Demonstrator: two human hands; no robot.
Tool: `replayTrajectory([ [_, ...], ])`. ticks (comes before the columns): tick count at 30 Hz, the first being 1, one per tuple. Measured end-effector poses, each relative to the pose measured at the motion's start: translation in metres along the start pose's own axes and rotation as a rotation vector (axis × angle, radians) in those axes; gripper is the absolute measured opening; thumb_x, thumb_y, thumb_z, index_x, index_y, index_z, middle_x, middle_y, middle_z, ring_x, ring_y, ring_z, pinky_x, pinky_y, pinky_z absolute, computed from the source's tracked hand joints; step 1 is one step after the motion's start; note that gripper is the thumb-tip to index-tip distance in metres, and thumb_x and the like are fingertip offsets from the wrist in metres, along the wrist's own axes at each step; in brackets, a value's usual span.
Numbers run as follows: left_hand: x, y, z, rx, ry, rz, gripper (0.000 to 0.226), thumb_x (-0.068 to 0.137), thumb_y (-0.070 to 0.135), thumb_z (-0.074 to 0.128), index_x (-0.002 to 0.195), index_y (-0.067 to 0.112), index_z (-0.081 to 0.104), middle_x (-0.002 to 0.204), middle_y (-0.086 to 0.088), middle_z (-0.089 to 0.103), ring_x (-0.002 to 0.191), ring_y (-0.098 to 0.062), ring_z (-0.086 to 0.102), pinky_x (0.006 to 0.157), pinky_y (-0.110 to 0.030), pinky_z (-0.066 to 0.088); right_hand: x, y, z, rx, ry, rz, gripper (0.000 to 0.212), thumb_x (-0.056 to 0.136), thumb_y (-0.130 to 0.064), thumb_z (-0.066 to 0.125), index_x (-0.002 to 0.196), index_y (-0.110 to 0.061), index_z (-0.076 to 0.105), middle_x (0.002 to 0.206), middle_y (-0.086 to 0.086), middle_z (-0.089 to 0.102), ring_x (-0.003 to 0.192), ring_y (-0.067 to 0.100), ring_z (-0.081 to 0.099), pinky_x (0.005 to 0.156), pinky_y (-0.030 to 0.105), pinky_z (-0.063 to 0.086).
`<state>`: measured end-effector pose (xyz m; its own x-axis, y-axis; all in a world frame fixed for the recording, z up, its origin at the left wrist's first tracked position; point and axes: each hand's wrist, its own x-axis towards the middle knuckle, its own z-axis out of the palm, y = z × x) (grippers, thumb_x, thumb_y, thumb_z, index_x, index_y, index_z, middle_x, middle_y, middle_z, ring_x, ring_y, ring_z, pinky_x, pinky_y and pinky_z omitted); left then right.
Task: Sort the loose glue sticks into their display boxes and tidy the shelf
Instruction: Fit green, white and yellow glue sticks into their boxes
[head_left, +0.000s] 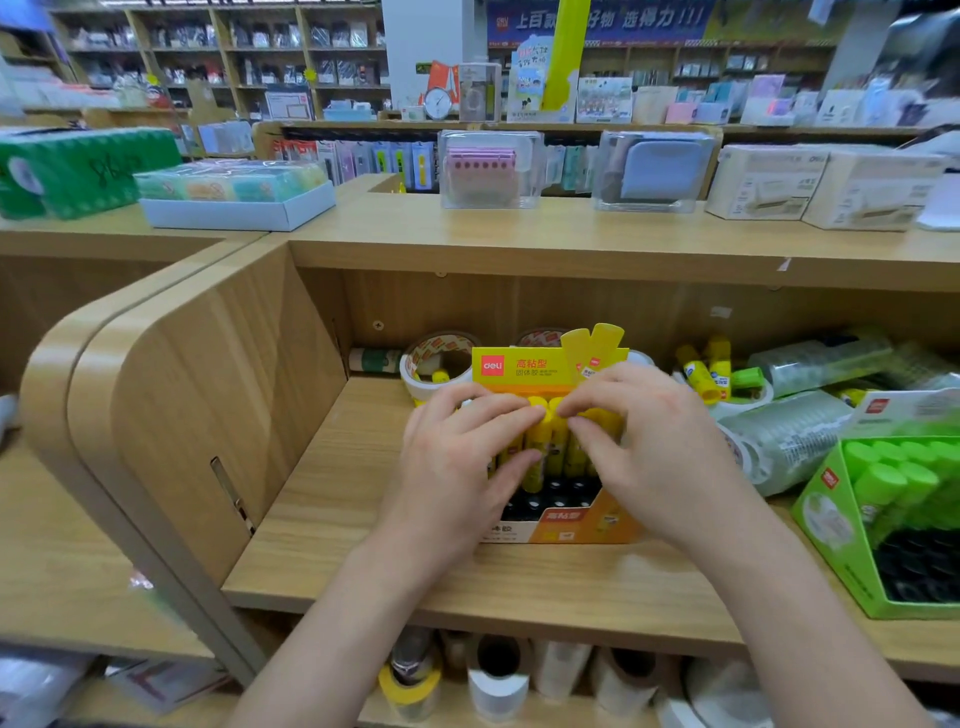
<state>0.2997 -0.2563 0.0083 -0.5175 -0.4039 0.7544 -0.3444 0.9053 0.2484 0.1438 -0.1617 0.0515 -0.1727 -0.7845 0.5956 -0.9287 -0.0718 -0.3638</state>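
Dead centre on the light wooden shelf (322, 509) stands the yellow and orange cardboard display box (514, 371), header card up at the back, and both hands are right on it. A row of yellow glue sticks (563, 447) stands upright in its rear slots, with dark round slots showing in the rows in front.

The left hand (462, 457) has one yellow-capped glue stick (537, 447) from that row: forefinger curled over the cap, thumb pressed against the barrel lower down, a clear pinch. The right hand (654, 447) comes in from the other side, fingers bent and bunched close together, tips down on the neighbouring yellow caps; whether they actually clamp a stick cannot be told from here.

Behind and to the right, a cluster of loose yellow glue sticks (701, 374) lies jumbled at the back of the shelf, with a loose green-capped stick (746, 378) just beside them. Further right sits a green cardboard display box (826, 514), tilted toward the camera, holding green-capped glue sticks (883, 478). Clear-wrapped stacks of tape (795, 441) lie between that box and the yellow one. A white roll of printed tape (426, 364) leans behind the yellow box on the left. On the shelf below stand more rolls of tape (498, 675).
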Motion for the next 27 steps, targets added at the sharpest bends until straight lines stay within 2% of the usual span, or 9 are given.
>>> replayTrajectory([
  [4,0.001,0.0,0.0,0.044,-0.045,0.017,0.036,0.086,0.037,0.056,0.115,0.019,0.068,0.115,0.009,0.067,0.111,-0.018,0.054,0.085,-0.045,0.05,-0.01,0.008,-0.011,0.096,0.118,0.153,0.022,0.089,-0.035,0.058,0.109,-0.03,0.065,0.106,-0.009,0.056,0.104,0.011,0.052,0.087,0.029,0.041],
  [9,0.004,0.002,-0.001,0.09,-0.057,0.027,0.028,0.088,0.033,0.058,0.107,0.017,0.07,0.112,0.008,0.069,0.11,-0.02,0.056,0.08,-0.044,0.053,-0.025,0.011,-0.013,0.433,-0.042,0.435,0.059,0.079,-0.054,0.056,0.135,-0.042,0.04,0.112,-0.029,0.048,0.11,-0.001,0.052,0.098,0.031,0.044],
  [10,0.006,0.004,-0.001,0.101,-0.059,0.03,0.025,0.088,0.032,0.059,0.105,0.016,0.07,0.11,0.008,0.069,0.108,-0.02,0.056,0.079,-0.044,0.053,-0.026,0.011,-0.012,0.447,-0.074,0.436,0.062,0.077,-0.056,0.053,0.136,-0.043,0.039,0.111,-0.032,0.048,0.109,-0.002,0.053,0.099,0.031,0.043],
  [13,0.01,0.008,-0.001,0.136,-0.058,0.035,0.019,0.087,0.029,0.063,0.098,0.015,0.069,0.106,0.007,0.07,0.103,-0.021,0.056,0.075,-0.043,0.053,-0.027,0.009,-0.014,0.396,-0.154,0.364,0.042,0.087,-0.054,0.051,0.128,-0.044,0.046,0.111,-0.034,0.059,0.11,-0.006,0.054,0.1,0.035,0.045],
  [15,0.009,0.008,-0.001,0.155,-0.073,0.024,0.018,0.085,0.03,0.063,0.097,0.017,0.067,0.107,0.007,0.068,0.103,-0.021,0.055,0.074,-0.043,0.053,-0.028,0.008,-0.014,0.334,-0.207,0.318,0.051,0.088,-0.06,0.044,0.135,-0.04,0.044,0.119,-0.026,0.061,0.116,-0.002,0.054,0.098,0.038,0.046],
  [17,0.006,0.007,0.001,0.156,-0.103,0.014,0.023,0.084,0.034,0.062,0.101,0.018,0.063,0.114,0.007,0.066,0.109,-0.021,0.053,0.078,-0.042,0.053,-0.029,0.008,-0.015,0.245,-0.223,0.294,0.052,0.089,-0.059,0.041,0.137,-0.039,0.043,0.12,-0.023,0.061,0.112,0.0,0.055,0.095,0.032,0.045],
  [20,0.002,0.007,0.001,0.138,-0.133,0.016,0.029,0.083,0.036,0.06,0.107,0.019,0.059,0.124,0.005,0.063,0.117,-0.021,0.052,0.084,-0.04,0.054,-0.03,0.003,-0.018,0.142,-0.208,0.287,0.047,0.092,-0.052,0.042,0.135,-0.034,0.047,0.108,-0.029,0.055,0.111,0.001,0.051,0.084,0.018,0.037],
  [24,0.001,0.004,-0.003,0.127,-0.094,0.012,0.031,0.077,0.019,0.078,0.105,0.015,0.065,0.117,0.004,0.067,0.111,-0.019,0.054,0.082,-0.035,0.054,-0.026,0.001,-0.021,-0.073,-0.239,0.214,0.051,0.085,-0.064,0.028,0.118,-0.035,0.054,0.083,-0.021,0.049,0.097,0.009,0.047,0.083,0.037,0.036],
  [27,-0.003,-0.001,-0.011,0.112,-0.071,-0.002,0.033,0.076,0.017,0.078,0.108,0.016,0.067,0.114,0.005,0.069,0.108,-0.018,0.055,0.083,-0.031,0.05,-0.024,-0.002,-0.019,0.026,-0.245,0.185,0.057,0.082,-0.07,0.03,0.121,-0.037,0.055,0.067,-0.023,0.047,0.077,0.002,0.046,0.071,0.026,0.04],
])
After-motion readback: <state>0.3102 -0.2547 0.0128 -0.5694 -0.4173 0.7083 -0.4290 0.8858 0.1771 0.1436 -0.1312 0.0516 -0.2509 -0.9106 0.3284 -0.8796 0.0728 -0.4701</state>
